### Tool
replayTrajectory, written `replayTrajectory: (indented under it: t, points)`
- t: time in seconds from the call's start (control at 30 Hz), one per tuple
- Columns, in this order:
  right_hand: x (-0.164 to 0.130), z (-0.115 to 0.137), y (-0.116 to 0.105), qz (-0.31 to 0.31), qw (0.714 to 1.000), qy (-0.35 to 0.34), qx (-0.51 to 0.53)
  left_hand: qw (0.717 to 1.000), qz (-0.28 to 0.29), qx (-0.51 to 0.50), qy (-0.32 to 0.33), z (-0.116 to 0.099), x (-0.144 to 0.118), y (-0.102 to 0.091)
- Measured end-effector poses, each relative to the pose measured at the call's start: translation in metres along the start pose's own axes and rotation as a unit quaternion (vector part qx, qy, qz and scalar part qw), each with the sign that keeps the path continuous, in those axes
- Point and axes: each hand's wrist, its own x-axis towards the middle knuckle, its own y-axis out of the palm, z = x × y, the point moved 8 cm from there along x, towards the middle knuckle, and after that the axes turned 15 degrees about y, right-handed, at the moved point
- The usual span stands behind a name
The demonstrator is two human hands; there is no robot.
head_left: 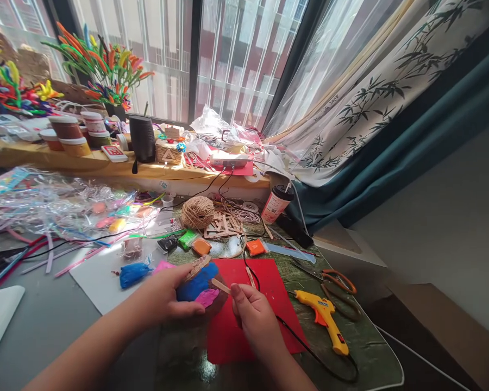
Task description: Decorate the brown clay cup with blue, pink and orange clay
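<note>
Low in the frame's centre, our left hand [167, 296] curls closed around a blue and pink clay lump [199, 289] topped with a wooden stick. Just right, our right hand [255, 317] pinches a craft stick [220, 285] touching the lump, above red paper [269, 282]. A yellow glue gun [324, 317] lies further right.

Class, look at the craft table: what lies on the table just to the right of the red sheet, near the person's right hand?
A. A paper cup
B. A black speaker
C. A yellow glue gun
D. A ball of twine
C: the yellow glue gun lies on the table beside the red sheet, right of the right hand.
</note>
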Motion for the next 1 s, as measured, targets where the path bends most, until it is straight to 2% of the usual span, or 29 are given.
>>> replayTrajectory:
  t: [0.2, 0.47, 0.67, 0.8, 1.0]
  points:
    - [-0.005, -0.003, 0.012, 0.008, 1.0, 0.028, -0.008, 1.0, 0.013, 0.021, -0.011, -0.003, -0.001, 0.0]
    - [-0.008, 0.006, 0.008, -0.076, 0.993, -0.015, -0.089, 0.999, 0.013, 0.033, -0.012, -0.002, -0.002, 0.002]
    - [-0.002, -0.006, 0.014, -0.01, 1.0, 0.018, -0.006, 1.0, 0.012, -0.002, 0.018, 0.0, -0.001, 0.001]
    - [-0.012, -0.005, 0.011, -0.031, 0.999, -0.024, -0.016, 0.999, 0.016, 0.033, -0.006, 0.007, -0.002, 0.001]
    - [-0.013, -0.001, 0.012, -0.06, 0.989, -0.067, -0.12, 0.996, 0.015, 0.074, -0.055, 0.008, -0.001, 0.003]
